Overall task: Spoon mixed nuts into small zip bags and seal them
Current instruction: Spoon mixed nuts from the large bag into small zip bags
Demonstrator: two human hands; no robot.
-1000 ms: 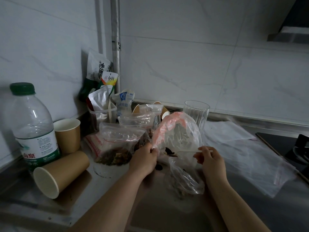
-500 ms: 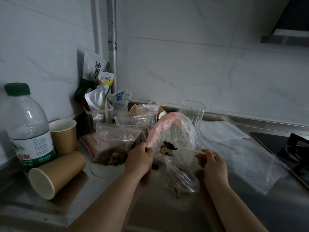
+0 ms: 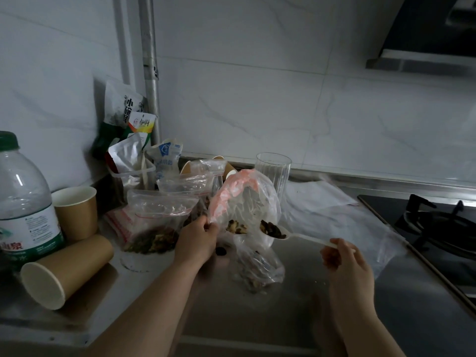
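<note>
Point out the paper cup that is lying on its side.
The brown paper cup nearest the camera, mouth facing forward beside the water bottle; the cup behind it stands upright.

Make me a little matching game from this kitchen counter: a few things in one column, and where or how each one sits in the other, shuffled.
Things:
1. white plastic spoon
2. paper cup
3. drinking glass
4. water bottle

States:
A. stands upright and empty by the back wall
B. lies on its side, mouth toward the camera
C. loaded with nuts, held in the right hand
D. stands at the far left, green cap on

Pairs: 1-C, 2-B, 3-A, 4-D
</note>
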